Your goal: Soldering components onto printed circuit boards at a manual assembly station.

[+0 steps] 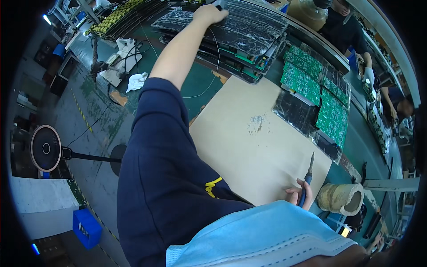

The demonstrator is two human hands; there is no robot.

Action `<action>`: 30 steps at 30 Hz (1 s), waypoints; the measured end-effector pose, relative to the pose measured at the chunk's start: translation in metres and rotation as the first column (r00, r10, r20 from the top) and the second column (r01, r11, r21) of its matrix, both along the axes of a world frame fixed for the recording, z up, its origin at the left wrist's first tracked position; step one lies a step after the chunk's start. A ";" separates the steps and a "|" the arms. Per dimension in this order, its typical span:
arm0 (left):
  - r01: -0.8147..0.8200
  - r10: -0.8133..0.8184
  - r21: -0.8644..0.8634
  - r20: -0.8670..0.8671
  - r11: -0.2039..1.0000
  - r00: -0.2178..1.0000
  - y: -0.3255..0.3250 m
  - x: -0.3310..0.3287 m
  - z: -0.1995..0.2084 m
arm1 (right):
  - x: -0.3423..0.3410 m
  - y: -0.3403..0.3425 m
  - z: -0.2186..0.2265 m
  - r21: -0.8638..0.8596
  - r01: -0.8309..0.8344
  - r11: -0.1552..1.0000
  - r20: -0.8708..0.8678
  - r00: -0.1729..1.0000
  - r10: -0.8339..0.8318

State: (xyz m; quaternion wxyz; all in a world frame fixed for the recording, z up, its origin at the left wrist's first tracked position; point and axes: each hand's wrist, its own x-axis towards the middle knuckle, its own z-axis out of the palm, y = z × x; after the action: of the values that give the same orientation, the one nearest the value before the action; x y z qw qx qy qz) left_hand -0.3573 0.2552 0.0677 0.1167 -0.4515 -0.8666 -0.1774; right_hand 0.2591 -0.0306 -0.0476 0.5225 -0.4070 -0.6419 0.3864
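Landmark: the tan cardboard sheet (255, 142) lying on the green bench top (202, 82).

Left hand (209, 14) is stretched far out beyond the sheet's far edge, arm in a dark blue sleeve (164, 169). The hand rests palm down on the top of a stack of dark foil-wrapped trays (249, 26) that hold green circuit boards at their edges. Fingers are curled over the stack's far side; whether they pinch anything cannot be told from here.

Right hand (300, 193) sits at the sheet's near right corner, mostly hidden behind a pale blue face mask (267, 236). Its visible fingers are closed together around the blue handle of a soldering iron (308, 178), tip pointing up and away over the sheet's edge.

Just right of that corner: a worn cylindrical holder (341, 199) on its side. Along the sheet's right edge: a row of green circuit boards (318, 89) on foil. A small scatter of solder specks (258, 122) marks the sheet's middle. Left of the sheet, below bench level: a round fan (45, 148) and a blue crate (86, 228).
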 end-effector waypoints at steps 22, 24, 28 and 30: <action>0.545 0.076 0.255 0.856 0.799 -0.512 -0.298 0.353 -0.066 | -0.009 0.015 0.025 0.171 -0.085 0.982 0.120 0.991 0.065; 0.559 0.114 0.256 0.833 0.788 -0.542 -0.303 0.368 -0.072 | -0.017 0.018 0.034 0.152 -0.098 0.984 0.183 0.981 0.069; 0.691 0.140 0.268 0.870 0.671 -0.474 -0.303 0.379 -0.082 | -0.028 0.019 0.027 0.116 -0.087 0.989 0.250 0.967 0.056; 0.841 -0.020 0.204 0.974 0.500 -0.224 -0.301 0.377 -0.080 | -0.033 0.020 0.022 0.105 -0.084 0.991 0.271 0.961 0.052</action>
State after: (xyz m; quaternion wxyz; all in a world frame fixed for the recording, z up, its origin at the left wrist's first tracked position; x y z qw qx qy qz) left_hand 0.0200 -0.0462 -0.0120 -0.7290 -0.5046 -0.4246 -0.1833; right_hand 0.2258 -0.0111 -0.0257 0.4402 -0.4022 -0.7414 0.3078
